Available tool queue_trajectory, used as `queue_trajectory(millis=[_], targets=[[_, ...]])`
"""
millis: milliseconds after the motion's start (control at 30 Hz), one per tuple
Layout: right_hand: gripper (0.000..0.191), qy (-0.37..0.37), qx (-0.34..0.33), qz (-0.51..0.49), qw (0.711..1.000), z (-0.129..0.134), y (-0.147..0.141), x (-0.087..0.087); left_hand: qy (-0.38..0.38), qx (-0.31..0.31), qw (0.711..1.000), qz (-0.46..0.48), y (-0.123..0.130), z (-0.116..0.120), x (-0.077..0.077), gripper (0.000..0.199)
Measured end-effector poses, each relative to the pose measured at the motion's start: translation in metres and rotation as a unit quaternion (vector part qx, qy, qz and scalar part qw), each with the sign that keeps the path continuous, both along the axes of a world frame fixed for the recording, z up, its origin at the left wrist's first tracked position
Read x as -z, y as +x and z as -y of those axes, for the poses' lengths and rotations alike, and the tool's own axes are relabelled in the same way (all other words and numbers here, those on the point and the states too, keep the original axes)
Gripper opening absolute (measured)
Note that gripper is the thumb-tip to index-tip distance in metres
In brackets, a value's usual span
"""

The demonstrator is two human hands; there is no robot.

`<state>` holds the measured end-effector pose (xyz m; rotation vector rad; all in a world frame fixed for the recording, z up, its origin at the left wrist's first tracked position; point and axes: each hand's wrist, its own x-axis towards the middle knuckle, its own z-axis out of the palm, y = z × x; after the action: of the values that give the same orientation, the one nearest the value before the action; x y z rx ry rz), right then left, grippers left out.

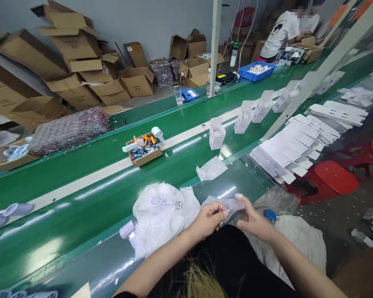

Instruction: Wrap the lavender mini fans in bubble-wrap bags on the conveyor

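My left hand pinches the edge of a clear plastic bag between thumb and fingers, just above the near edge of the bench. Beside it, my right hand has thumb and forefinger spread apart, with the forefinger by the bag's far side. To the left of my hands lies a heap of bubble-wrap bags. A pale lilac handheld fan shows on the heap, and a lilac cylindrical part sticks out at its left. Another bubble-wrap bag lies flat farther forward.
Open white boxes stand along the green conveyor belt. Flattened white cartons are stacked at right, near a red stool. A small carton of parts sits across the belt. A person in a white shirt works far right.
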<state>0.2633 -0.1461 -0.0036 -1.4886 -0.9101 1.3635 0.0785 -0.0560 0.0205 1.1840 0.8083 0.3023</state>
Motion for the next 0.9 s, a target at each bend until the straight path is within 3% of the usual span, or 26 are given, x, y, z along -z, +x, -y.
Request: queue_trajectory(millis=[100, 167, 233, 267, 300, 367, 400, 433, 467, 567, 633, 700, 800, 833, 900], targets=[[0.02, -0.002, -0.013, 0.006, 1.0, -0.007, -0.003, 0.013, 0.203, 0.058, 0.977, -0.037, 0.008, -0.01, 0.0, 0.04], [0.022, 0.005, 0.003, 0.012, 1.0, -0.013, -0.009, 0.014, 0.318, 0.127, 0.938, -0.057, 0.013, -0.017, 0.006, 0.066], [0.019, 0.02, -0.036, -0.011, 0.999, -0.021, -0.009, 0.011, 0.341, 0.181, 0.919, -0.074, 0.019, -0.02, 0.016, 0.095], [0.017, 0.026, -0.051, -0.027, 0.998, -0.025, -0.003, 0.009, 0.337, 0.185, 0.919, -0.083, 0.022, -0.021, 0.02, 0.092], [0.016, 0.03, -0.031, -0.041, 0.998, -0.029, 0.008, 0.009, 0.333, 0.175, 0.922, -0.091, 0.025, -0.02, 0.025, 0.077], [0.031, 0.028, 0.134, -0.052, 0.989, -0.038, 0.047, 0.012, 0.332, 0.123, 0.93, -0.102, 0.03, -0.018, 0.03, 0.038], [0.044, 0.02, 0.279, -0.049, 0.959, -0.043, 0.073, 0.016, 0.33, 0.095, 0.933, -0.105, 0.031, -0.017, 0.03, 0.028], [0.054, 0.006, 0.39, -0.046, 0.919, -0.05, 0.102, 0.021, 0.322, 0.069, 0.938, -0.107, 0.032, -0.017, 0.03, 0.025], [0.061, -0.005, 0.458, -0.052, 0.887, -0.056, 0.13, 0.028, 0.305, 0.043, 0.945, -0.108, 0.031, -0.017, 0.03, 0.025], [0.052, -0.045, 0.501, -0.081, 0.86, -0.076, 0.192, 0.048, 0.188, -0.039, 0.977, -0.089, 0.024, -0.02, 0.028, 0.026], [0.045, -0.049, 0.514, -0.066, 0.854, -0.083, 0.204, 0.056, 0.079, -0.098, 0.99, -0.061, 0.014, -0.024, 0.028, 0.028], [0.045, -0.034, 0.536, -0.026, 0.843, -0.081, 0.195, 0.057, -0.008, -0.158, 0.987, -0.03, 0.0, -0.03, 0.026, 0.033], [0.047, -0.004, 0.533, 0.05, 0.845, -0.062, 0.156, 0.046, -0.061, -0.241, 0.968, 0.025, -0.024, -0.041, 0.017, 0.04], [0.046, 0.011, 0.499, 0.101, 0.861, -0.054, 0.14, 0.042, -0.067, -0.266, 0.961, 0.043, -0.03, -0.044, 0.012, 0.041], [0.039, 0.06, 0.353, 0.242, 0.902, -0.042, 0.107, 0.034, -0.072, -0.304, 0.948, 0.069, -0.036, -0.05, 0.001, 0.04]])
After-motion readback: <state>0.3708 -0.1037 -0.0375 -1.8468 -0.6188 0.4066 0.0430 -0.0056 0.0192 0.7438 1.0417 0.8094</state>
